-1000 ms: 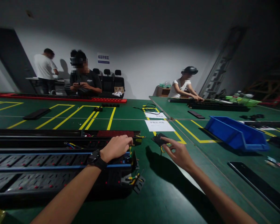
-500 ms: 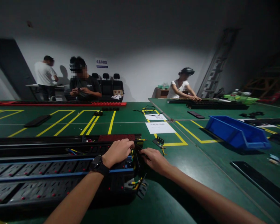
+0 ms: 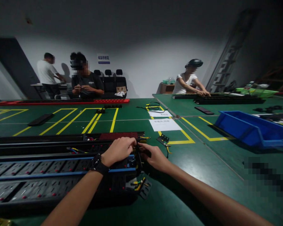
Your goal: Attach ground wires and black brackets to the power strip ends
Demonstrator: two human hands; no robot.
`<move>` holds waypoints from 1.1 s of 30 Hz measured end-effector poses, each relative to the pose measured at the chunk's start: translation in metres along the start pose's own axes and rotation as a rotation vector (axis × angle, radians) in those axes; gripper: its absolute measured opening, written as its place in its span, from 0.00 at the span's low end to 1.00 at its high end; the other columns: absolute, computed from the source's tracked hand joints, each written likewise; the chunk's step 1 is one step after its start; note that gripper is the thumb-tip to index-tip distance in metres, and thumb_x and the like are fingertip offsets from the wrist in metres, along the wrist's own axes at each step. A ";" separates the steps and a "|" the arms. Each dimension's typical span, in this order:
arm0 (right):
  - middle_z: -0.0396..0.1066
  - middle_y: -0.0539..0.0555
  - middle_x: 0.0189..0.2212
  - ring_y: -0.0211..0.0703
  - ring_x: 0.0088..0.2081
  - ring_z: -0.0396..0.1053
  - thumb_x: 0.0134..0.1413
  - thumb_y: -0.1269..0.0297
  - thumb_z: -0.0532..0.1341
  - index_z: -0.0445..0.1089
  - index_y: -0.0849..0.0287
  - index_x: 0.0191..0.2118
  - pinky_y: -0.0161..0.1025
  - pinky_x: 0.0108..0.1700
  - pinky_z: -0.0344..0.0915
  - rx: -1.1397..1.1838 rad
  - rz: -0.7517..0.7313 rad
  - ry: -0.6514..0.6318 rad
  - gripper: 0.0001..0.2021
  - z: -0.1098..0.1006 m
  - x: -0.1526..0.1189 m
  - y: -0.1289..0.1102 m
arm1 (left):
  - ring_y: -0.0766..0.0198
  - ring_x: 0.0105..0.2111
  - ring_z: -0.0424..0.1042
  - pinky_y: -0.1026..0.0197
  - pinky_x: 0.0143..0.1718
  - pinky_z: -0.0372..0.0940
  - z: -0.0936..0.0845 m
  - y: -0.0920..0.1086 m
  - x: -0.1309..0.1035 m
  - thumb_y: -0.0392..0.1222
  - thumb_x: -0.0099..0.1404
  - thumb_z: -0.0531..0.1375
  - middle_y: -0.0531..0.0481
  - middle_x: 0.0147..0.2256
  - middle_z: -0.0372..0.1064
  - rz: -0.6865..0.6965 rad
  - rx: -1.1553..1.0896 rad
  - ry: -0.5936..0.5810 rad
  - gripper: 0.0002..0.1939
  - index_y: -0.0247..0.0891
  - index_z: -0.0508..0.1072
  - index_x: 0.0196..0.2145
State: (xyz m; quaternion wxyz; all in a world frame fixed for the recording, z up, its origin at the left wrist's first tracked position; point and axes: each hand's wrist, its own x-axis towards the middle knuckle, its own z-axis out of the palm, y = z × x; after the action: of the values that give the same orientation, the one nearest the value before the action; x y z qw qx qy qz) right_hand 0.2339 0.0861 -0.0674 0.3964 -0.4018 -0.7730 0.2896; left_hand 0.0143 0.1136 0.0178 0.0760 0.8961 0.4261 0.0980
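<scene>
Black socket strips [image 3: 54, 169] are lying across the lower left of the frame on a green worktop [image 3: 209, 168]. Near the centre, the left hand [image 3: 119, 149] is resting over the right end of one strip, a black watch [image 3: 100, 164] circling its wrist; I cannot tell whether its grip is holding anything. Just right of it, the right hand [image 3: 157, 158] is meeting that end with a narrow grip, its contents too dark to tell. A dark slotted plate [image 3: 145, 188] is sitting tilted below the hands, beside coloured wires [image 3: 139, 183].
</scene>
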 end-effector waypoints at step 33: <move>0.74 0.58 0.61 0.55 0.60 0.72 0.41 0.85 0.55 0.66 0.51 0.68 0.59 0.64 0.68 -0.013 -0.062 -0.100 0.45 0.001 -0.008 -0.001 | 0.55 0.38 0.79 0.58 0.37 0.63 -0.004 -0.006 -0.003 0.37 0.66 0.57 0.49 0.36 0.79 -0.024 -0.040 0.035 0.06 0.43 0.73 0.39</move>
State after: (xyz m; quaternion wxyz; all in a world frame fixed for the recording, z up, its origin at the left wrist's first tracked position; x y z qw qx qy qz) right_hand 0.2354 0.0790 -0.0701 0.3633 -0.3651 -0.8059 0.2919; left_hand 0.0075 0.1150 0.0197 0.0877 0.8873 0.4362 0.1212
